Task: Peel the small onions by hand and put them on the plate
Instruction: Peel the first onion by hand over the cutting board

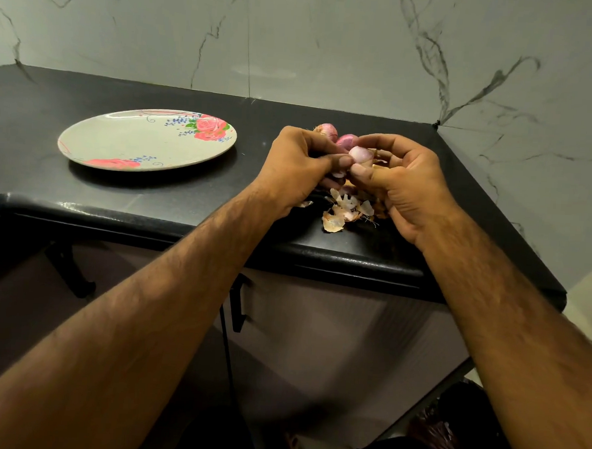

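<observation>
Both hands meet over the black counter (118, 187) around a small pale-pink onion (360, 154). My left hand (301, 166) and my right hand (399, 181) pinch it between thumbs and curled fingers. Two more small onions lie just behind the hands, one reddish (328, 130), one pink (346, 140). Dry peel scraps (343, 209) are heaped on the counter under the hands. The round floral plate (127, 143) sits to the left with no onion on it.
A grey marbled wall (297, 35) backs the counter. The counter's front edge (320, 253) runs below the hands, with cabinet doors and black handles (239, 307) underneath. Dark items lie on the floor at the lower right (455, 431).
</observation>
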